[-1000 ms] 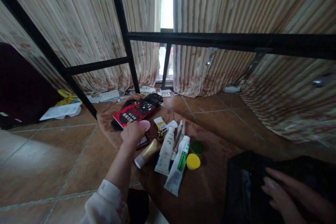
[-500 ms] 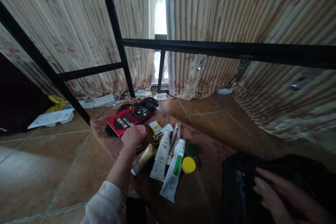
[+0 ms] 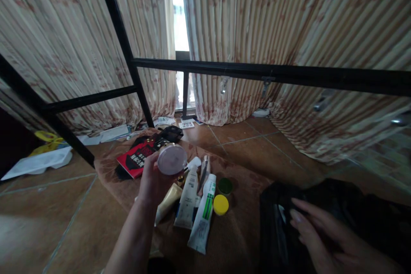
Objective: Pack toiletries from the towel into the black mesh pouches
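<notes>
My left hand (image 3: 152, 184) is closed around a round pinkish jar (image 3: 172, 159), its pale flat face turned toward me. The jar is raised above the brown cloth (image 3: 240, 231). Beside it on the cloth lie a white tube with green marks (image 3: 204, 214), a white tube (image 3: 187, 201), a gold tube (image 3: 168, 201), a slim pinkish tube (image 3: 204, 175), a yellow-lidded jar (image 3: 221, 204) and a dark green lid (image 3: 225, 186). My right hand (image 3: 324, 233) is at a black bag (image 3: 272, 205), thumb and forefinger pinched on its edge.
A red and black book (image 3: 136, 158) lies at the cloth's far left. Black metal bars (image 3: 224, 67) cross in front of striped curtains (image 3: 244, 21). A white tray (image 3: 38, 162) and papers (image 3: 114, 133) rest on the tiled floor (image 3: 48, 205).
My left hand has lifted the pinkish jar from beside the book, bringing it up and closer. My right hand stays at the black bag. The view has shifted slightly.
</notes>
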Motion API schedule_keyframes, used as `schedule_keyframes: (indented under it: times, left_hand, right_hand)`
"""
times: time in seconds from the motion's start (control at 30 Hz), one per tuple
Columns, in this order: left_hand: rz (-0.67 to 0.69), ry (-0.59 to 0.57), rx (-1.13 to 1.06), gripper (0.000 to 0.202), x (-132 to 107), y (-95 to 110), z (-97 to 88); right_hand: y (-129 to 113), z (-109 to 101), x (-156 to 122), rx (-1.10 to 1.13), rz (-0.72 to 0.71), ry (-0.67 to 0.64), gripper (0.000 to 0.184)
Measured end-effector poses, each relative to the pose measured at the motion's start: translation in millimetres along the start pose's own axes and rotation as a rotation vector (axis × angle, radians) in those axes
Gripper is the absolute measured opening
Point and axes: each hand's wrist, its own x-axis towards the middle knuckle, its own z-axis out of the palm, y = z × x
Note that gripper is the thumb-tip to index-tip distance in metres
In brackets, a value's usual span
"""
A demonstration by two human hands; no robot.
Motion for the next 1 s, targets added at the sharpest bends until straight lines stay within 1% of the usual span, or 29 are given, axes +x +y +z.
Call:
schedule_keyframes:
  times: [0.07,0.17,0.23,0.3,0.33,0.4,0.47,0.53,0.63,0.7,0.77,0.83,0.9,1.0]
  left_hand:
    - [-0.105,-0.199,-0.219,0.047,-7.6,-9.6,13.7]
    - [-0.253,-0.434,-0.341,0.051,-14.4,-23.9,29.9]
    - [-0.353,-0.552,-0.396,0.059,-18.0,-32.4,38.6]
    - [-0.422,-0.628,-0.429,0.065,-22.3,-39.6,46.8]
    - [-0.445,-0.646,-0.425,0.067,-24.8,-42.8,50.9]
    - [-0.448,-0.628,-0.373,0.067,-29.9,-48.6,59.0]
    - [-0.367,-0.569,-0.274,0.063,-35.0,-54.5,67.1]
    - [-0.198,-0.531,-0.156,0.062,-40.4,-60.9,75.5]
    - [0.072,-0.518,0.027,0.074,-50.8,-71.0,88.9]
    - [0.189,-0.499,0.118,0.083,-59.3,-77.6,97.9]
    - [0.243,-0.515,0.175,0.087,-67.3,-83.8,105.7]
    - [0.271,-0.575,0.197,0.089,-73.1,-88.9,111.5]
    - [0.292,-0.646,0.194,0.092,-75.7,-92.0,114.8]
    - [0.314,-0.738,0.192,0.103,-74.2,-92.8,116.3]
  right_hand:
    - [-8.1,-5.4,1.4,-0.041,0.008,-0.018,0.046]
    - [-14.8,-11.7,4.5,-0.055,-0.009,-0.021,0.048]
    - [-16.7,-15.2,6.8,-0.051,-0.005,-0.021,0.049]
    - [-18.5,-19.0,8.9,-0.047,0.005,-0.036,0.048]
    - [-19.8,-21.1,9.8,-0.037,0.004,-0.049,0.047]
    - [-23.5,-25.3,11.0,-0.001,-0.003,-0.079,0.045]
    - [-28.5,-28.2,11.3,0.046,0.002,-0.096,0.044]
    - [-33.8,-28.5,10.4,0.084,0.034,-0.099,0.044]
    - [-40.8,-23.0,7.4,0.156,0.106,-0.140,0.049]
    - [-44.9,-16.4,4.8,0.252,0.159,-0.192,0.054]
    - [-49.5,-9.7,2.7,0.380,0.204,-0.256,0.060]
    - [-54.5,-5.1,2.1,0.502,0.246,-0.297,0.064]
    - [-59.4,-4.3,3.5,0.599,0.286,-0.280,0.064]
    - [-62.5,-11.1,8.7,0.664,0.326,-0.184,0.059]
